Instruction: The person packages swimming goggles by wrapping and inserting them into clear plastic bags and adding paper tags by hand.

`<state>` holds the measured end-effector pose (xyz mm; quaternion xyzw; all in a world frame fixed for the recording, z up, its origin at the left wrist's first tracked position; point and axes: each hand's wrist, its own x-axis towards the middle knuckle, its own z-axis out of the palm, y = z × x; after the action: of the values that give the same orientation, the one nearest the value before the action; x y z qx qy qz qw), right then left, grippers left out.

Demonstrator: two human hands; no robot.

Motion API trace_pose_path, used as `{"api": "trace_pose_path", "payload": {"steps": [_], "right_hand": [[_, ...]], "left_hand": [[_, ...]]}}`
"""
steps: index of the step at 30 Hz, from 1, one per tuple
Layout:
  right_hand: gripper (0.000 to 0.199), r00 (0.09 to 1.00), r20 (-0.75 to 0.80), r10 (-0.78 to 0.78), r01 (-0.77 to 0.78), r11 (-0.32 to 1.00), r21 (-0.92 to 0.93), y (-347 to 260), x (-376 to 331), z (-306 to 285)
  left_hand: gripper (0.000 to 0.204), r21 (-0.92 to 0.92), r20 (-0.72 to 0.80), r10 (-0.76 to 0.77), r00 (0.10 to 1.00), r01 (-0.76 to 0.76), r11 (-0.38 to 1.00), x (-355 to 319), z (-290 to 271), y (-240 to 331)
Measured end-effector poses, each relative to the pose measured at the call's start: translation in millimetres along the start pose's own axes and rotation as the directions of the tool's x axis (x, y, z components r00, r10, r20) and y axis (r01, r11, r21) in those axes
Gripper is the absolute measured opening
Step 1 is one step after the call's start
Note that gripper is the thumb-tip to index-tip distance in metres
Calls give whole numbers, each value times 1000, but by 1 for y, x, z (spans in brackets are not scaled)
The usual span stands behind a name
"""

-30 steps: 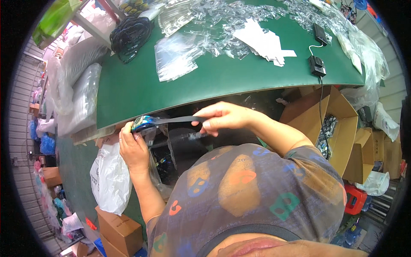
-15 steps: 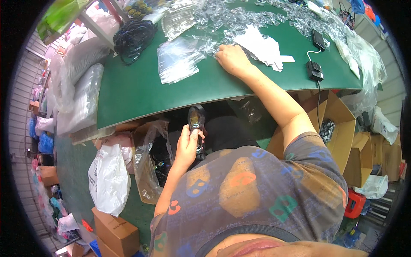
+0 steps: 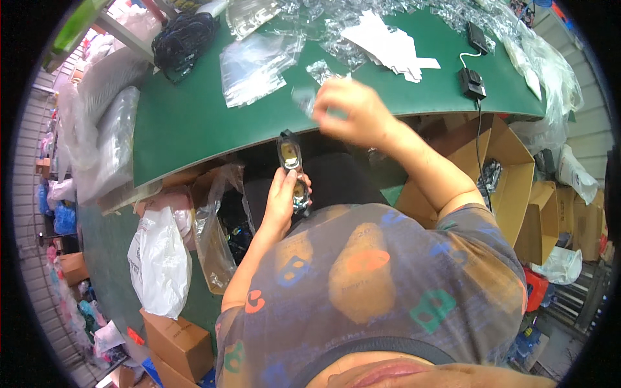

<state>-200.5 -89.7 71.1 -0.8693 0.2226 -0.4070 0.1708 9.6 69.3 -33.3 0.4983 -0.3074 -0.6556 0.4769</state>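
Observation:
My left hand [image 3: 283, 197] holds a pair of dark swim goggles [image 3: 293, 169] upright, just below the near edge of the green table [image 3: 187, 129]. My right hand [image 3: 352, 111] hovers over that edge, blurred by motion, pinching a small clear plastic bag [image 3: 304, 98]. A stack of clear plastic bags [image 3: 252, 64] lies flat on the table to the left of that hand. White folded paper sheets [image 3: 388, 45] lie further back.
A bundle of black cords [image 3: 184, 35] sits at the table's far left. Two small black boxes [image 3: 472, 83] with a white wire rest at the right. Open cardboard boxes [image 3: 511, 174] stand at my right, and plastic bags [image 3: 158, 262] and cartons [image 3: 178, 339] on the floor at my left.
My right hand went from the goggles out to the table and now comes back with a small clear bag. My left hand lowered the goggles and turned them upright.

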Motion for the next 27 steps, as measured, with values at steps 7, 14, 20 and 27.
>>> {"api": "trace_pose_path", "payload": {"steps": [7,14,20,27], "right_hand": [[14,938,344,-43,67,996,-59,-57,-51,56],[17,785,617,-43,-54,989,137,-41,-58,33],[17,939,-135,317,-339,788,-513,62,-55,-86],[18,879,-204,430,-430,533,-728,128,-103,-118]], "left_hand": [[45,-339,48,-7,999,23,941,10,7,-12],[37,-197,134,-45,990,71,978,-1,16,-6],[27,-126,124,-91,988,106,986,-10,14,-1],[23,-147,157,-91,983,115,982,-5,20,4]]}}
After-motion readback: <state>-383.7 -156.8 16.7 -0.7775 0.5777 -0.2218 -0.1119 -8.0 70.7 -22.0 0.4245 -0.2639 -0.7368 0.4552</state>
